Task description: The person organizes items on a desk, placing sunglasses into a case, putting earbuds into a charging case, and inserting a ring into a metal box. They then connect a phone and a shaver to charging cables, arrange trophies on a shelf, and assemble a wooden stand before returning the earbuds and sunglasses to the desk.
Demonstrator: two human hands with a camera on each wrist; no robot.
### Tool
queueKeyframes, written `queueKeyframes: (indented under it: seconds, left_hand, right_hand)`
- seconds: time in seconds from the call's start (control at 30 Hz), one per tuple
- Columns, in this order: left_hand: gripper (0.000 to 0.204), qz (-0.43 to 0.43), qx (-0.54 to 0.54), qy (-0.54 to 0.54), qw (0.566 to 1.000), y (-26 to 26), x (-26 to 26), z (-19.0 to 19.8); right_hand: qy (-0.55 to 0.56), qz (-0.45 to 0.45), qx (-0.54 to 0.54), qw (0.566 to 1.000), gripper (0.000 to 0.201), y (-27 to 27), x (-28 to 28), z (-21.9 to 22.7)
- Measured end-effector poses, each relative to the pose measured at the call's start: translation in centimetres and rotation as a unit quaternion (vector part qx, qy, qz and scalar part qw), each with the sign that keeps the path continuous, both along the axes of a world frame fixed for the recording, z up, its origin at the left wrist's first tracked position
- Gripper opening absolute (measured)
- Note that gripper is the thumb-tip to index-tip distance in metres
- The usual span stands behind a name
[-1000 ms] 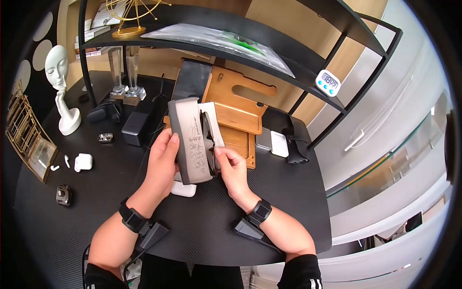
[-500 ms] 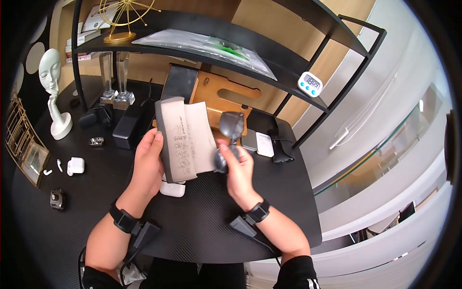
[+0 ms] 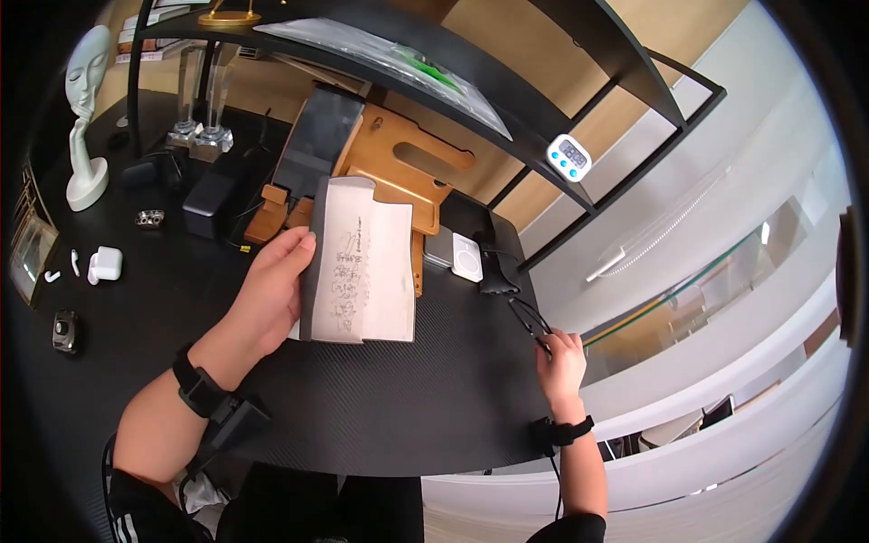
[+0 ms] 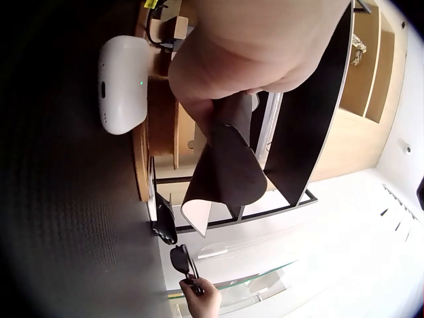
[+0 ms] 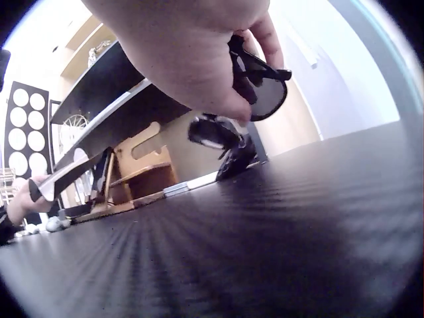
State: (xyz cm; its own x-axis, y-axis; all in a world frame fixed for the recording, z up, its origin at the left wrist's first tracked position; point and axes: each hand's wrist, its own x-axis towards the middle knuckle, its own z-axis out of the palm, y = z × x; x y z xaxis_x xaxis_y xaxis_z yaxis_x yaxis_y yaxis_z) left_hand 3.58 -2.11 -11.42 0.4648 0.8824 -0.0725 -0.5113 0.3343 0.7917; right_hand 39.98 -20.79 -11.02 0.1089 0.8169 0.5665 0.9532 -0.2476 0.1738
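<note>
My left hand (image 3: 267, 294) grips an unfolded glasses case (image 3: 367, 271) by its dark left edge, thumb on the front. Handwriting-like marks cover the case's pale inside, which faces me. In the left wrist view its dark outer side (image 4: 232, 172) shows. Over at the table's right edge, my right hand (image 3: 563, 366) pinches a pair of sunglasses (image 5: 268, 96), held above the tabletop. Dark lenses and a thin frame show in the right wrist view; the palm hides part of them. Beyond them lies a black pouch (image 3: 498, 276).
A wooden stand (image 3: 385, 176) with a dark phone (image 3: 319, 136) sits behind the case. Beside the pouch is a white charging pad (image 3: 466, 260). White earbuds case (image 3: 107, 263), black box (image 3: 213, 204) and white sculpture (image 3: 88, 185) are leftward. A shelf with a timer (image 3: 568, 157) spans the back.
The right hand has drawn the sunglasses away from the case and carried them right, toward the table's edge. The left hand still holds the case. The head view has shifted.
</note>
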Motion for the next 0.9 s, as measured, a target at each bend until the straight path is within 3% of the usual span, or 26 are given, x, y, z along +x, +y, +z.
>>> queueKeyframes:
  seconds: [0.13, 0.3, 0.37, 0.4, 0.43, 0.47, 0.5, 0.6, 0.73, 0.83, 0.9]
  left_hand:
    - [0.024, -0.04, -0.015, 0.0, 0.999, -0.4, 0.5, -0.5]
    - [0.024, -0.158, -0.034, -0.009, 0.987, -0.9, 0.9, -1.4]
    - [0.025, -0.193, -0.018, -0.011, 0.981, -0.9, 1.1, -2.3]
    - [0.025, -0.219, -0.013, -0.005, 0.976, -1.1, 1.3, -2.3]
    - [0.025, -0.245, -0.007, 0.001, 0.97, -1.3, 1.3, -2.3]
    - [0.024, -0.269, 0.005, 0.002, 0.963, -1.3, 1.4, -2.5]
    - [0.024, -0.27, 0.006, 0.006, 0.963, -1.3, 1.5, -2.7]
    - [0.023, -0.341, 0.027, 0.001, 0.94, -1.5, 1.5, -3.1]
    - [0.024, -0.346, 0.006, -0.017, 0.938, -1.5, 1.4, -3.0]
    - [0.033, -0.392, 0.056, 0.031, 0.918, -1.8, 1.2, -2.4]
    - [0.033, -0.391, 0.057, 0.045, 0.917, -1.9, 1.1, -2.2]
  right_hand:
    - [0.003, 0.007, -0.068, 0.998, 0.018, -0.8, 0.9, -0.1]
    - [0.029, 0.057, -0.095, 0.993, 0.022, -0.5, -3.3, 0.9]
    - [0.203, 0.117, -0.068, 0.97, 0.019, 0.0, -5.9, 1.4]
    - [0.291, 0.163, -0.069, 0.94, 0.026, 0.6, -6.9, 1.4]
    - [0.477, 0.182, -0.099, 0.854, 0.041, 1.0, -8.4, 0.9]
    - [0.555, 0.195, -0.117, 0.8, 0.049, 1.3, -9.9, 0.8]
    - [0.627, 0.208, -0.134, 0.739, 0.059, 1.7, -11.4, 0.7]
    - [0.714, 0.221, -0.154, 0.647, 0.068, 2.6, -15.3, 0.4]
    - [0.736, 0.183, -0.1, 0.644, 0.058, 3.3, -13.9, -0.5]
    - [0.709, 0.154, -0.073, 0.684, 0.044, 2.8, -11.1, -0.5]
    - [0.663, 0.112, -0.074, 0.736, 0.038, 1.8, -9.2, 0.2]
